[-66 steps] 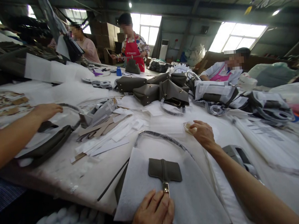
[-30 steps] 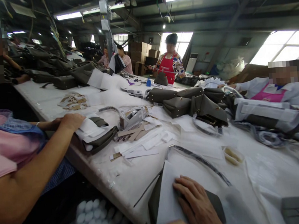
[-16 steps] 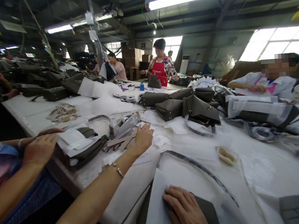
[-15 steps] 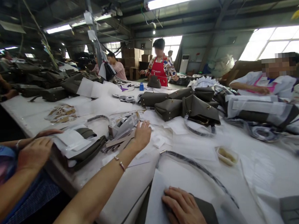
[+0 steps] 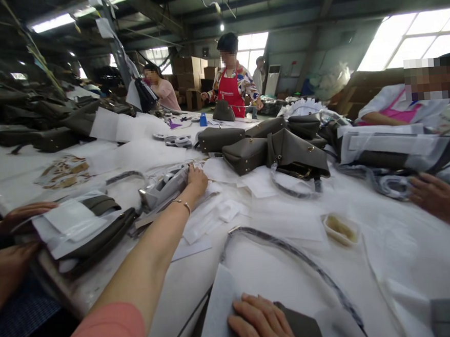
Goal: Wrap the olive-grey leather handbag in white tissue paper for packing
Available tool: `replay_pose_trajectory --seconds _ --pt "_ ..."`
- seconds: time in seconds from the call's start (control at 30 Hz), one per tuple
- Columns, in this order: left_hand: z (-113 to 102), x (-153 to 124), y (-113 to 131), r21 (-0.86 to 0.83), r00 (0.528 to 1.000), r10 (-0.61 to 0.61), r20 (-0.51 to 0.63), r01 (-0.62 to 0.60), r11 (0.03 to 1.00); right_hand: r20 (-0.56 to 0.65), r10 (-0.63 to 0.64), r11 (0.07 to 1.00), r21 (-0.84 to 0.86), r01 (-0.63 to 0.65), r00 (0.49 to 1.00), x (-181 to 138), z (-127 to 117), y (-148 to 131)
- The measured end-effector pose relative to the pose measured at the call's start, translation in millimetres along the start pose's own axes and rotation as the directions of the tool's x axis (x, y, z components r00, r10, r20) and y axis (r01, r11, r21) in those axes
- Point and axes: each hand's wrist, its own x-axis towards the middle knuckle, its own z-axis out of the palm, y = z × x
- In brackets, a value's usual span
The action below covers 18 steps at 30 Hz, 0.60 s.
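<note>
My left arm, in a salmon sleeve with a thin bracelet, stretches out over the white table. My left hand (image 5: pixel 197 178) curls onto the end of a small grey-and-white carton (image 5: pixel 162 187). At the bottom edge, my right hand (image 5: pixel 261 324) lies flat with fingers spread on a grey leather flap (image 5: pixel 302 329), which lies on white paper (image 5: pixel 216 313). A dark wrapped bag handle (image 5: pixel 292 253) arcs over the table beyond that hand. A small tray with brownish contents (image 5: pixel 340 228) lies to the right.
A co-worker's hands (image 5: pixel 6 240) at the left rest on a grey bag wrapped in paper (image 5: pixel 86 229). Another person's hand (image 5: pixel 441 202) reaches in from the right. Grey handbags (image 5: pixel 270 147) are piled mid-table, with paper strips (image 5: pixel 213 215) scattered in front. Several people work at the far end.
My left hand has reached further and closed on the carton's end. My right hand has stayed on the flap. A hand has come in from the right, and the view has shifted.
</note>
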Motion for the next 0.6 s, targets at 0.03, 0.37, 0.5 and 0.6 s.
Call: replay_pose_trajectory --seconds 0.03,0.37,0.5,0.6 --pt "1.0 0.1 -0.3 -0.004 1.000 0.004 -0.005 -0.004 1.000 0.001 0.029 1.000 0.002 -0.029 1.000 -0.4 0.4 -0.9" --pt "1.9 4.4 22.2 -0.143 0.988 0.098 -0.117 -0.114 0.983 -0.113 0.098 0.995 0.030 -0.095 0.989 3.8 10.0 -10.3" --pt "-11.9 11.3 51.6 -0.240 0.985 0.120 -0.121 -0.146 0.960 -0.434 0.337 0.940 0.098 -0.328 0.835 6.2 43.7 -31.5" --pt "-23.5 12.3 84.4 -0.323 0.969 0.230 -0.090 -0.247 0.914 -0.448 0.324 0.941 0.062 -0.332 0.834 11.2 56.5 -37.0"
